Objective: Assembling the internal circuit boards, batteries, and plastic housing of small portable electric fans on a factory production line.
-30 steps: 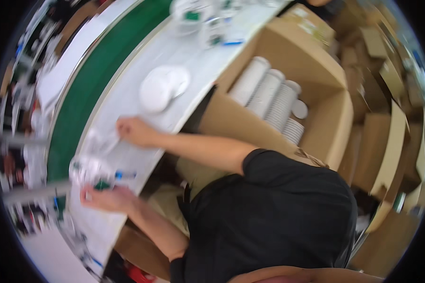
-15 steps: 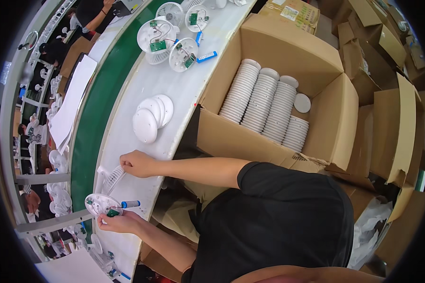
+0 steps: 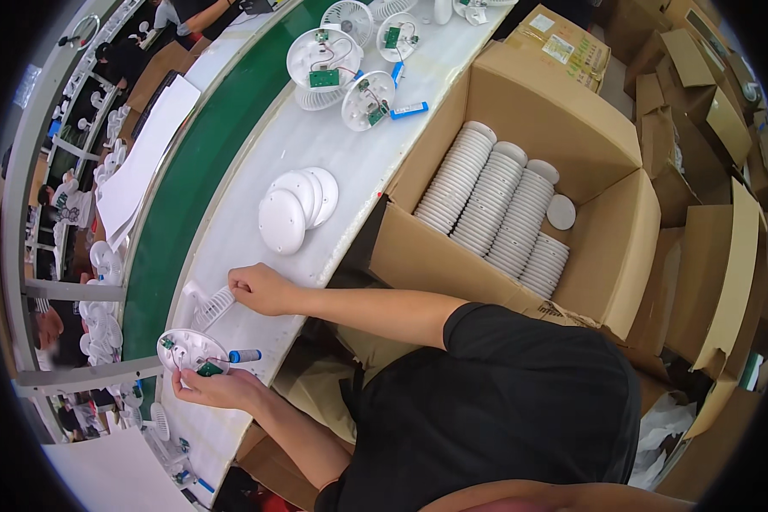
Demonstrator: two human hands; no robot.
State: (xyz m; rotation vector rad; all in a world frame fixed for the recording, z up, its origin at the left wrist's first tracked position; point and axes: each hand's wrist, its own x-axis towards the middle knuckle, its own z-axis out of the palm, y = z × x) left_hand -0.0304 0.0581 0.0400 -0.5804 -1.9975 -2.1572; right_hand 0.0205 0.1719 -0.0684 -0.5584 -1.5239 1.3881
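Left hand (image 3: 216, 388) curled under round white fan base (image 3: 189, 352) with circuit board and blue battery (image 3: 246, 356), as half a second earlier; right hand (image 3: 260, 288) pinching white grille (image 3: 213, 305), now drawn nearer the base, on white bench (image 3: 350, 154)

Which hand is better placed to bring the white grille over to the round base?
Right, probably. The right hand pinches the grille on the table, while the left hand is busy holding the round base just beside it.
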